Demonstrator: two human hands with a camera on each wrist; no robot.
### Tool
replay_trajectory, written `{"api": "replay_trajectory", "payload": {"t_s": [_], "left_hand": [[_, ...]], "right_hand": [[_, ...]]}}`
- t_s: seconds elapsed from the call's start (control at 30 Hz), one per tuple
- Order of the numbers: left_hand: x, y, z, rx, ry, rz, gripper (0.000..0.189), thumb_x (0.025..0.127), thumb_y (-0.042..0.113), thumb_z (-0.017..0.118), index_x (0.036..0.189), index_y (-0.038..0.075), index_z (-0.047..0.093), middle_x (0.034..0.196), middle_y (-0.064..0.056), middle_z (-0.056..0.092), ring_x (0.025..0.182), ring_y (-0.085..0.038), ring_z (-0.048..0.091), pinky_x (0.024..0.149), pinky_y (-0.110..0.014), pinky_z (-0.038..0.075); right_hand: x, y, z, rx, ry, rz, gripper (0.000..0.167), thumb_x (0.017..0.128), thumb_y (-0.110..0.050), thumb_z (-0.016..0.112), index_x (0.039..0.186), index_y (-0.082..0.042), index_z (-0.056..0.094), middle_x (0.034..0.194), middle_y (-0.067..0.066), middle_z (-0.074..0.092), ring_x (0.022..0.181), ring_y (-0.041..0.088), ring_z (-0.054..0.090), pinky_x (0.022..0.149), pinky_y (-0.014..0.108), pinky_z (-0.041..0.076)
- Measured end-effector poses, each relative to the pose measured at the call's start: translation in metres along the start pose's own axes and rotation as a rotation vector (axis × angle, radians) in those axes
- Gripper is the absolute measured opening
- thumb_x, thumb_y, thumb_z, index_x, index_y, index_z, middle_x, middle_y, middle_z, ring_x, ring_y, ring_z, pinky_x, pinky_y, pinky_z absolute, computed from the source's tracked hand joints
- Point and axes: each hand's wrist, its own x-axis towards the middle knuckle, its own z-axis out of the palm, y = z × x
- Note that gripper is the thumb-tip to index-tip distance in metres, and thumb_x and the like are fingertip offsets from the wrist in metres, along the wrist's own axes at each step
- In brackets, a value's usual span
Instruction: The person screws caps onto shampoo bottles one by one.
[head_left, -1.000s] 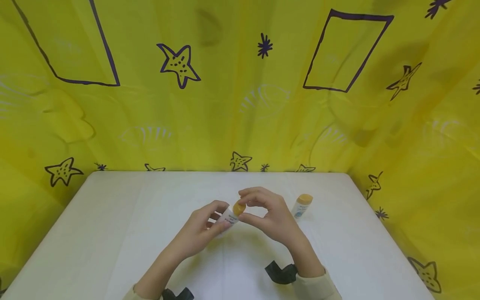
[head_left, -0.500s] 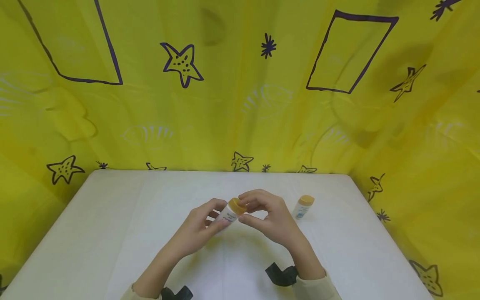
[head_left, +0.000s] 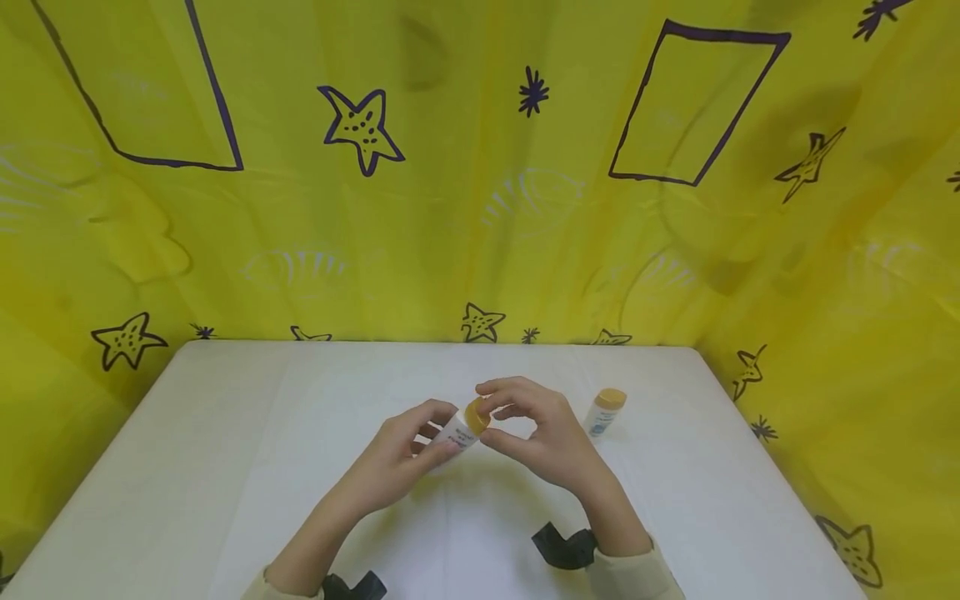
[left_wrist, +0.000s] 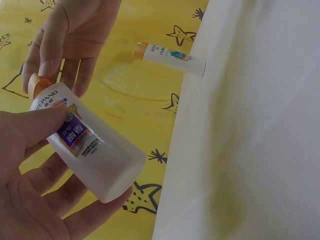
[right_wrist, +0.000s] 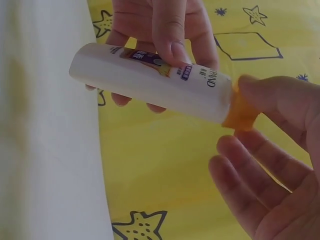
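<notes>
My left hand grips a small white shampoo-type bottle around its body, thumb across the purple label. The bottle tilts, with its orange cap toward my right hand. My right thumb and index finger pinch that cap, while the other right fingers stay loosely bent beside it. In the right wrist view the cap sits on the bottle's neck. Both hands are above the white table. A second white bottle with an orange cap stands on the table, to the right of my right hand.
The white table extends around both hands. Behind it and at its sides hangs a yellow curtain with drawn stars and frames. A black wrist mount sits on the right forearm.
The orange cap shows a narrow side a second ago, a broader face half a second ago, and a somewhat narrower one now. Right fingers shift slightly on it; the left grip stays.
</notes>
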Motion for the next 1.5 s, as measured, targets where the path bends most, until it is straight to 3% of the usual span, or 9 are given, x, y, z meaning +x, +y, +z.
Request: {"api": "replay_trajectory", "payload": {"t_s": [0.13, 0.4, 0.63, 0.8, 1.1, 1.33, 1.5], "left_hand": [[0.0002, -0.0006, 0.0016, -0.009, -0.008, 0.013, 0.027, 0.097, 0.032, 0.066, 0.122, 0.024, 0.06, 0.111, 0.007, 0.067, 0.102, -0.023, 0.065, 0.083, -0.035, 0.056], [-0.0007, 0.0002, 0.0005, -0.007, 0.005, 0.031, 0.028, 0.097, 0.032, 0.066, 0.122, 0.023, 0.059, 0.114, 0.006, 0.067, 0.103, -0.023, 0.065, 0.084, -0.035, 0.057], [-0.0014, 0.0006, -0.0027, 0.001, 0.01, 0.012, 0.027, 0.097, 0.03, 0.066, 0.122, 0.024, 0.059, 0.114, 0.005, 0.067, 0.102, -0.023, 0.064, 0.082, -0.031, 0.056], [-0.0019, 0.0014, -0.004, 0.011, -0.006, 0.0, 0.026, 0.097, 0.029, 0.066, 0.121, 0.024, 0.06, 0.112, 0.005, 0.067, 0.101, -0.023, 0.064, 0.081, -0.031, 0.056], [-0.0034, 0.004, -0.0034, 0.013, -0.021, 0.017, 0.027, 0.096, 0.03, 0.067, 0.122, 0.025, 0.06, 0.112, 0.007, 0.067, 0.101, -0.02, 0.066, 0.082, -0.035, 0.056], [-0.0034, 0.0047, -0.0046, 0.006, 0.0, 0.012, 0.028, 0.096, 0.029, 0.067, 0.123, 0.024, 0.06, 0.114, 0.006, 0.067, 0.101, -0.02, 0.065, 0.081, -0.033, 0.056], [-0.0025, 0.0037, -0.0066, -0.006, 0.002, 0.004, 0.029, 0.096, 0.029, 0.067, 0.124, 0.023, 0.059, 0.116, 0.004, 0.067, 0.102, -0.022, 0.064, 0.08, -0.031, 0.056]], "right_hand": [[0.0016, -0.0001, 0.0017, 0.014, 0.0, 0.01, 0.02, 0.083, -0.013, 0.082, 0.096, -0.019, 0.068, 0.122, -0.001, 0.069, 0.115, 0.018, 0.064, 0.084, 0.034, 0.059], [0.0027, -0.0012, 0.0035, -0.015, 0.015, 0.008, 0.024, 0.08, -0.009, 0.084, 0.097, -0.017, 0.07, 0.112, 0.0, 0.07, 0.099, 0.014, 0.067, 0.068, 0.031, 0.059], [0.001, -0.0004, 0.0036, -0.039, 0.013, -0.052, 0.027, 0.078, 0.006, 0.079, 0.102, -0.005, 0.071, 0.112, 0.013, 0.069, 0.087, 0.021, 0.068, 0.067, 0.031, 0.06], [0.0, -0.0001, 0.002, -0.01, -0.005, -0.081, 0.023, 0.082, 0.002, 0.078, 0.101, -0.01, 0.072, 0.112, 0.009, 0.068, 0.084, 0.016, 0.07, 0.069, 0.027, 0.06], [0.0003, -0.001, 0.0028, -0.066, 0.024, -0.034, 0.021, 0.084, -0.016, 0.082, 0.101, -0.02, 0.071, 0.114, -0.002, 0.069, 0.109, 0.014, 0.063, 0.074, 0.029, 0.058], [0.0001, -0.0033, 0.0038, -0.05, 0.034, -0.02, 0.024, 0.084, -0.013, 0.081, 0.105, -0.017, 0.071, 0.112, -0.001, 0.068, 0.089, 0.011, 0.068, 0.066, 0.026, 0.057], [0.0002, -0.001, 0.0022, -0.028, 0.033, -0.063, 0.03, 0.082, 0.0, 0.079, 0.108, -0.009, 0.069, 0.112, 0.009, 0.067, 0.083, 0.018, 0.07, 0.065, 0.028, 0.059]]}}
